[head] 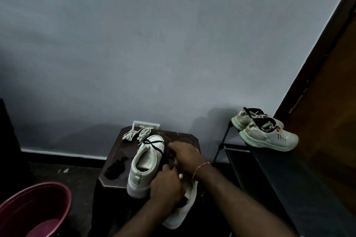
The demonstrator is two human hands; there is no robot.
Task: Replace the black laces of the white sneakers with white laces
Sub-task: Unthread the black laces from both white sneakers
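- Faint mark low on the heel of the white sneaker (143,161), too small to read; red patch and dark streaks on the side of the rack sneakers (269,136), not legible
- White sneaker upright on the dark, angular tabletop (119,151), toe toward the wall, heel at the near edge; smooth upper, thick flat sole
- Black lace (154,143) crossed over that toe, trailing down the shoe's right side toward the hands
- Second sneaker (185,211) tilted, hanging past the near tabletop edge, just beside the first
- Left hand (166,188) on top of the second sneaker, grip curled round its collar
- Right hand (185,157) just beyond, knuckles up, fingers bent downward; contents of that grip hidden, cannot tell; thin thread band at the wrist
- White laces (144,133) in two coiled bundles at the far tabletop edge, near a pale wall plate (146,124)
- Black lace heap (114,169) near the left tabletop edge, a strip of surface between it and the white sneaker
- Maroon tub (38,185), round and glossy, on the floor at lower left; dark rack (279,169) well apart on the right, the worn pair at its far end
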